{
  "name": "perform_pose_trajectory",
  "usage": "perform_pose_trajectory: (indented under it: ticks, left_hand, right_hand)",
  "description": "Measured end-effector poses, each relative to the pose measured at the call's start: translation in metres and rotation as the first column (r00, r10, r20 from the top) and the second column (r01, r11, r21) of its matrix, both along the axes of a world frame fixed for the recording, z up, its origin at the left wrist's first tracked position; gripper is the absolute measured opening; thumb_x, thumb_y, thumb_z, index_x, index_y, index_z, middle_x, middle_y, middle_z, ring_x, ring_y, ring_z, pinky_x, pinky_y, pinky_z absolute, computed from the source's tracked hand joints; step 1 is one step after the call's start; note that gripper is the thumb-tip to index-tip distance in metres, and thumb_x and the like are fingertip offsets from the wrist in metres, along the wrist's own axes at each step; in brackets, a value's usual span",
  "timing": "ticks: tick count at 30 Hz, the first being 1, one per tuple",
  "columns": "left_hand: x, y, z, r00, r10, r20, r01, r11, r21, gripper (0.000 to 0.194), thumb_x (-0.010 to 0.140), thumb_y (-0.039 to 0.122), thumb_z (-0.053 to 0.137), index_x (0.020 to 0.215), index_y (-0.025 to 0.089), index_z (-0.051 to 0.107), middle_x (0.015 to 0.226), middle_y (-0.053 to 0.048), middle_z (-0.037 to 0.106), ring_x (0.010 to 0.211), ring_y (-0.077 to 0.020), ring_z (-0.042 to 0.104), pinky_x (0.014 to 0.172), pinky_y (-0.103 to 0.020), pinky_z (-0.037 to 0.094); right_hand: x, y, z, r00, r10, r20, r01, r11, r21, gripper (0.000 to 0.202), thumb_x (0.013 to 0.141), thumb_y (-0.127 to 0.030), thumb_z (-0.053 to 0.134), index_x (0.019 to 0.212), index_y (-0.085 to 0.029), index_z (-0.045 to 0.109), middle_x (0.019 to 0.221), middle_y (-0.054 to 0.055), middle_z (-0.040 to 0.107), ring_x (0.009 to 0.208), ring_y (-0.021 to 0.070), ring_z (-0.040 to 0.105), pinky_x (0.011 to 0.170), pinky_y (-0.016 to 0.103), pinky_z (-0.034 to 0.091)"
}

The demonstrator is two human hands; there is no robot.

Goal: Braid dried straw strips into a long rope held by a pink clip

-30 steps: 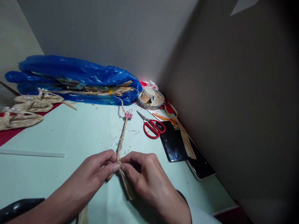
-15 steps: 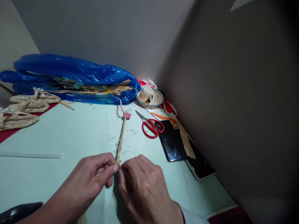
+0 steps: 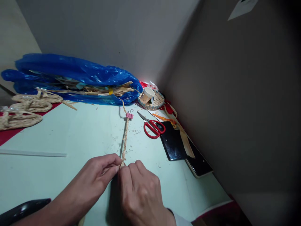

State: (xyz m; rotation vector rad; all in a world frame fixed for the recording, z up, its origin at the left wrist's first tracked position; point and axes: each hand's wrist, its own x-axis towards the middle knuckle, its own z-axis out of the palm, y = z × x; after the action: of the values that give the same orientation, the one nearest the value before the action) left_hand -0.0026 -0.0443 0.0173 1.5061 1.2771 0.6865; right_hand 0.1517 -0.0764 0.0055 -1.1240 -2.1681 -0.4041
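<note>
A braid of pale dried plant fibre [image 3: 125, 138] runs from a pink binder clip [image 3: 129, 115] on the table down to my fingers. My left hand [image 3: 101, 174] pinches its near end from the left, thumb against forefinger. From the other side my right hand [image 3: 141, 188] is closed on the strands at the same end, its knuckles up and its fingertips mostly hidden. The two hands nearly touch there. Beyond the clip a loose tail of fibre [image 3: 123, 105] reaches toward the blue bag.
A blue plastic bag [image 3: 77, 67] of dried strips lies along the wall. Woven sandals [image 3: 25, 119] are at left. Red-handled scissors [image 3: 151, 127], a black tablet-like slab [image 3: 172, 146], a phone-like device [image 3: 199, 164] and a paper cup [image 3: 148, 92] in a woven basket [image 3: 160, 100] stand right.
My right hand has rolled so its knuckles face up more, closing tighter by the braid's end. My left hand still pinches there. The view has shifted slightly.
</note>
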Motion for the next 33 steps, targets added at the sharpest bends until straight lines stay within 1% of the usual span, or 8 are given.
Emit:
perform_pose_trajectory:
  ticks: [6,10,13,15,18,21,28,33]
  left_hand:
    - [-0.004,0.003,-0.004,0.988,-0.015,0.153,0.025,0.998,-0.060,0.023,0.088,0.041,0.060,0.076,0.023,0.068,0.074,0.002,0.067,0.075,-0.0181,0.062,0.071,-0.026,0.050]
    - [-0.006,0.005,-0.003,0.982,-0.023,0.185,0.046,0.992,-0.118,0.025,0.087,0.044,0.066,0.075,0.022,0.068,0.070,0.004,0.064,0.071,-0.0160,0.059,0.066,-0.023,0.047]
    - [-0.006,0.005,0.000,0.985,-0.018,0.173,0.040,0.991,-0.129,0.026,0.084,0.046,0.070,0.073,0.023,0.070,0.070,0.004,0.064,0.070,-0.0156,0.058,0.064,-0.021,0.045]
    - [-0.004,0.004,0.002,0.984,-0.006,0.178,0.028,0.992,-0.122,0.024,0.080,0.046,0.073,0.072,0.023,0.071,0.070,0.004,0.066,0.071,-0.0162,0.059,0.065,-0.021,0.047]
    - [-0.001,0.003,0.006,0.985,-0.014,0.173,0.036,0.992,-0.122,0.028,0.076,0.050,0.072,0.068,0.024,0.069,0.068,0.003,0.068,0.071,-0.0188,0.063,0.067,-0.023,0.050]
    - [-0.002,0.003,0.006,0.997,-0.057,0.047,0.060,0.996,-0.061,0.034,0.082,0.055,0.061,0.068,0.024,0.066,0.068,0.000,0.069,0.071,-0.0215,0.064,0.068,-0.027,0.052]
    - [-0.010,-0.001,-0.007,0.979,-0.153,-0.137,0.164,0.984,0.074,0.037,0.097,0.052,0.042,0.082,0.026,0.064,0.080,0.000,0.073,0.079,-0.0224,0.067,0.074,-0.030,0.049]
    - [-0.012,-0.007,-0.015,0.969,-0.097,-0.226,0.122,0.988,0.098,0.043,0.099,0.054,0.040,0.068,0.026,0.052,0.064,0.004,0.060,0.063,-0.0179,0.056,0.064,-0.029,0.041]
  right_hand:
    - [-0.001,-0.010,-0.005,1.000,0.019,0.008,-0.020,0.997,0.073,0.026,0.096,-0.003,0.042,0.093,-0.010,0.067,0.065,0.006,0.058,0.057,0.0193,0.045,0.051,0.033,0.031]
    - [0.018,-0.013,0.016,0.965,0.076,-0.251,-0.146,0.950,-0.274,0.025,0.101,-0.028,0.054,0.108,-0.012,0.072,0.081,0.006,0.069,0.073,0.0219,0.057,0.065,0.034,0.044]
    - [0.032,-0.001,0.038,0.889,-0.054,-0.454,-0.262,0.754,-0.602,0.020,0.101,-0.031,0.059,0.110,-0.018,0.071,0.102,0.006,0.073,0.093,0.0199,0.064,0.083,0.031,0.047]
    - [0.035,0.011,0.046,0.878,-0.101,-0.468,-0.319,0.606,-0.728,0.020,0.104,-0.033,0.057,0.107,-0.019,0.070,0.100,0.004,0.073,0.091,0.0173,0.064,0.082,0.027,0.046]
    - [0.031,0.027,0.046,0.851,-0.060,-0.522,-0.457,0.405,-0.792,0.027,0.107,-0.027,0.047,0.087,-0.018,0.063,0.080,0.001,0.068,0.076,0.0135,0.061,0.074,0.024,0.044]
    - [0.027,0.036,0.037,0.824,-0.082,-0.560,-0.519,0.286,-0.805,0.028,0.105,-0.023,0.047,0.077,-0.020,0.054,0.066,-0.003,0.057,0.064,0.0113,0.055,0.069,0.023,0.041]
    - [0.027,0.032,0.022,0.749,-0.189,-0.636,-0.545,0.372,-0.752,0.036,0.100,-0.031,0.055,0.067,-0.017,0.055,0.064,-0.005,0.043,0.065,0.0103,0.038,0.060,0.024,0.031]
    - [0.019,0.024,0.019,0.750,-0.255,-0.610,-0.443,0.491,-0.750,0.026,0.091,-0.025,0.060,0.068,-0.014,0.067,0.063,-0.001,0.055,0.063,0.0116,0.049,0.060,0.024,0.035]
